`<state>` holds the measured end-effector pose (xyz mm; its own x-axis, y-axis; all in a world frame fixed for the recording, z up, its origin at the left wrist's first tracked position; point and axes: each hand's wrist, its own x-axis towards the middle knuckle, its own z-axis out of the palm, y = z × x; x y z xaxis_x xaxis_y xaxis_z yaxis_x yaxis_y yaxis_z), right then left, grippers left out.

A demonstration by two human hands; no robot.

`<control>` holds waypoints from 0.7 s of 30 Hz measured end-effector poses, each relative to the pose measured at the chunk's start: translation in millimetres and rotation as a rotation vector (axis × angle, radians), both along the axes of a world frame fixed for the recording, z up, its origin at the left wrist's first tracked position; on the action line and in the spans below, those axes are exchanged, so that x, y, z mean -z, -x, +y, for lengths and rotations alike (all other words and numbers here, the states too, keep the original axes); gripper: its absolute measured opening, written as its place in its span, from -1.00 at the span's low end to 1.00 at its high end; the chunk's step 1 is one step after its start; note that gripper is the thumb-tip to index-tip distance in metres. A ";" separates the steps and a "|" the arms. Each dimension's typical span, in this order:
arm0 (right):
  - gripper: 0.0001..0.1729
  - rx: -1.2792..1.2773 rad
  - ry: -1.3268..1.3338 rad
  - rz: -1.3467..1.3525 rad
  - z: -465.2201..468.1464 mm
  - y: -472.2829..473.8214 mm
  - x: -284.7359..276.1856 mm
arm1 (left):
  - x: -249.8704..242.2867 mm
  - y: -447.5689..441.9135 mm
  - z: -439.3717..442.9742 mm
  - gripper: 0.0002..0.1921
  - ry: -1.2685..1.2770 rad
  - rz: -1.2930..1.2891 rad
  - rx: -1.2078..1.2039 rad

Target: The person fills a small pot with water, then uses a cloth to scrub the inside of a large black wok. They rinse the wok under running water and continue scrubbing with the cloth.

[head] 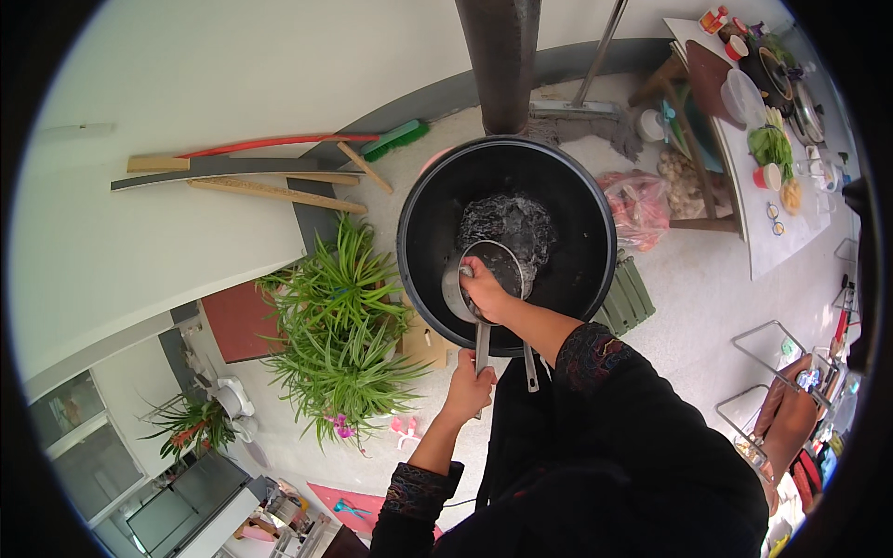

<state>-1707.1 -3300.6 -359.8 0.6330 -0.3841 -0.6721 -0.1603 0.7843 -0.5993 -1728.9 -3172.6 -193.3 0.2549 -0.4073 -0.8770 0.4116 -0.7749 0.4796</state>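
Observation:
My left hand (469,392) grips the long flat handle of a metal dipper (457,301), tilted over a large round black basin (425,202). Inside the dipper's bowl is my right hand (486,291), fingers curled near the wall around a small greyish wad (467,270), possibly a scouring pad; the palm hides most of it. Rippling clear water (508,217) lies in the bottom of the basin. A second metal handle (531,371) with a hole at its end sticks out over the near rim; whatever it belongs to is hidden behind my right forearm.
A dark vertical pipe (504,63) rises behind the basin. Spider plants (342,335) stand close on the left. At right are a plastic bag (636,206), a green ribbed object (626,296) and a white table (774,234) bearing cups and vegetables. A mop (575,109) leans behind.

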 end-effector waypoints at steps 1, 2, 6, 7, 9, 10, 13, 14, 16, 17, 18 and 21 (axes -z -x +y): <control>-0.64 -0.037 -0.108 -0.045 1.0 0.1 -9.1 | -2.7 -3.9 -0.5 -0.72 -0.006 -0.032 0.005; -0.62 -0.076 -0.219 -0.091 -2.1 2.7 -27.7 | -5.4 -6.3 0.4 -0.72 -0.015 -0.066 0.009; -0.63 -0.675 0.160 -0.076 -26.8 23.0 -46.5 | 2.9 -6.5 4.8 -0.74 0.028 -0.105 -0.098; -0.63 -0.879 0.373 -0.043 -33.6 26.4 -47.2 | 4.9 -5.7 5.4 -0.74 0.032 -0.096 -0.153; -0.64 -1.203 0.784 0.017 -44.4 30.3 -42.0 | 6.1 -4.1 7.3 -0.75 0.037 -0.074 -0.217; -0.63 -1.311 0.985 0.008 -51.1 35.4 -40.8 | 5.5 -3.3 8.0 -0.75 0.038 -0.062 -0.225; -0.68 -1.384 1.482 -0.021 -72.0 47.0 -25.6 | 3.8 -0.7 4.6 -0.76 0.031 -0.008 -0.241; -0.69 -1.334 1.621 -0.012 -74.9 47.1 -19.5 | 3.0 0.0 2.3 -0.77 0.027 0.013 -0.244; -0.68 -1.135 1.755 -0.032 -78.1 39.4 -18.5 | -1.2 -3.9 -2.5 -0.78 0.020 0.124 -0.249; -0.69 -1.052 1.683 0.023 -75.2 35.4 -19.1 | -3.5 -4.8 -4.6 -0.78 0.017 0.180 -0.251; -0.69 -0.967 1.606 0.076 -71.0 29.9 -21.2 | -5.9 -3.5 -5.8 -0.80 0.020 0.179 -0.231; -0.74 -0.553 1.385 0.102 -51.2 15.4 -25.1 | -12.0 0.3 -10.5 -0.82 0.017 0.162 -0.164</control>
<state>-1722.5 -3351.8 -334.7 0.8817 -0.4706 -0.0339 -0.3255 -0.5545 -0.7659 -1729.2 -3183.1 -181.3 0.1754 -0.3874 -0.9051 0.6042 -0.6835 0.4097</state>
